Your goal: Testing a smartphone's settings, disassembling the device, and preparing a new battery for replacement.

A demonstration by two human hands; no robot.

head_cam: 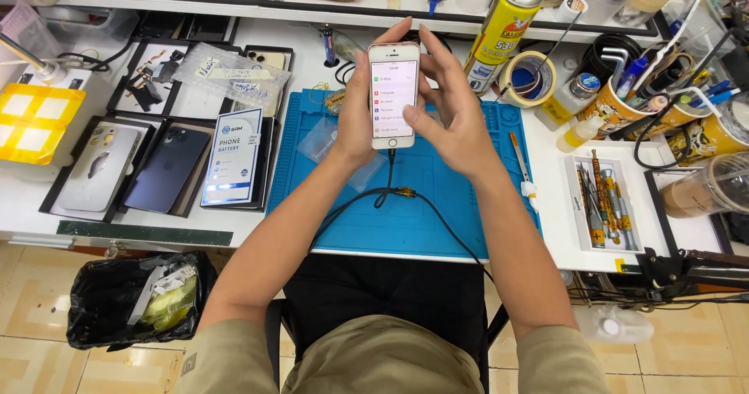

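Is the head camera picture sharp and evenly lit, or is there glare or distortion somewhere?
Head view: light is bright and even, shadows soft; the lit white phone screen is nearly washed out; the clear bag gives a little glare; straight bench edges bow toward the corners, a wide-lens effect; both hands look sharp.

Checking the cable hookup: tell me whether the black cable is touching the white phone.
Touching. The head view shows the black cable running up into the bottom edge of the white phone, with no gap, while the left hand holds the phone.

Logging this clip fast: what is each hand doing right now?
Left hand: closed around the white phone, holding it upright.
Right hand: open, thumb touching the lit screen, fingers behind the phone's top.
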